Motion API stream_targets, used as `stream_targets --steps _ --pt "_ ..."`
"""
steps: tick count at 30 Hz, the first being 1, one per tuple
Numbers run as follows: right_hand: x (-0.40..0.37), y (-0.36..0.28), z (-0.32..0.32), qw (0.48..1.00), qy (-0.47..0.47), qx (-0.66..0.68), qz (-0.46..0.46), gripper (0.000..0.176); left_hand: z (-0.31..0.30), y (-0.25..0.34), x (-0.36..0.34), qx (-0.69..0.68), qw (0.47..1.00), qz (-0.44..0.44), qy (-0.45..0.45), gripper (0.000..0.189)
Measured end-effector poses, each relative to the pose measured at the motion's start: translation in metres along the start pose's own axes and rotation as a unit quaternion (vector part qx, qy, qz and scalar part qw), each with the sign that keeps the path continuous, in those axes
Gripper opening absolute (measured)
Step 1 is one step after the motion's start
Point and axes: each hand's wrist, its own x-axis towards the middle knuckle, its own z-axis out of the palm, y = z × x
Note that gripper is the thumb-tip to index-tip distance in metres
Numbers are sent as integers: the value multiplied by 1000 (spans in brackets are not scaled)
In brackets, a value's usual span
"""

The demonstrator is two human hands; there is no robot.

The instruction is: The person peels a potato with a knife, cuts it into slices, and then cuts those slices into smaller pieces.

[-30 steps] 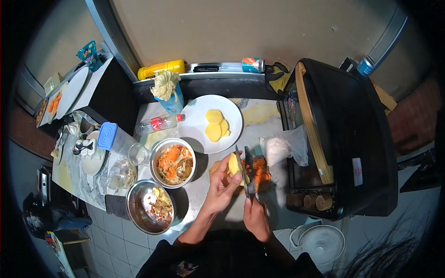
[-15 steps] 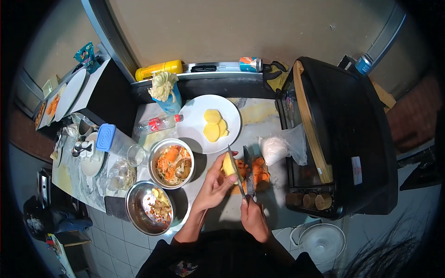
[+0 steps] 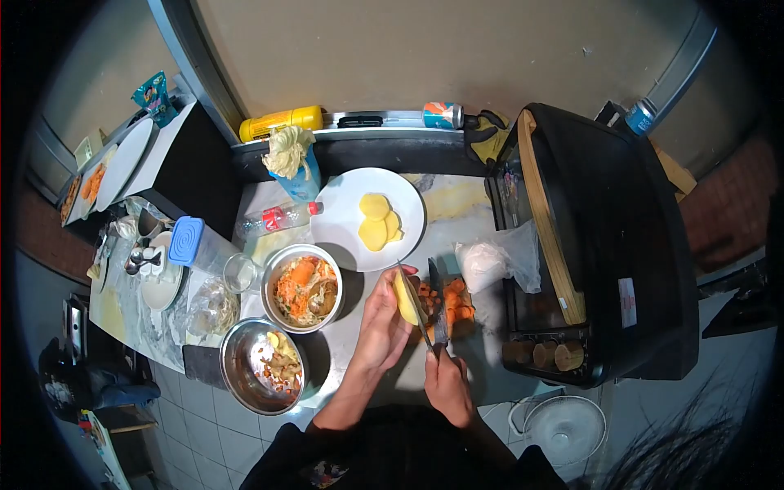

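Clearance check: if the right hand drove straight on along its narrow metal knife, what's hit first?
Likely the pale yellow potato piece in the left hand; the narrow metal knife in the right hand appears to lie against it. One view leaves depth unclear.

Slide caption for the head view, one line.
Left hand holds a potato, right hand a knife, near chopped carrots.
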Motion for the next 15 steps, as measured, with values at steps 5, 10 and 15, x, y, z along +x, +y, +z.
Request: stream_targets --steps 5,10,15 --pt "-2 -5 -6 1000 -6 4 1 18 4 1 2 67 997 -1 49 35" --pt "1 -11 -12 1000 -23 17 -6 21 -1 9 6 107 994 10 -19 28" --pt "4 -9 -11 999 -44 23 20 21 -7 13 10 179 983 30 -23 30"
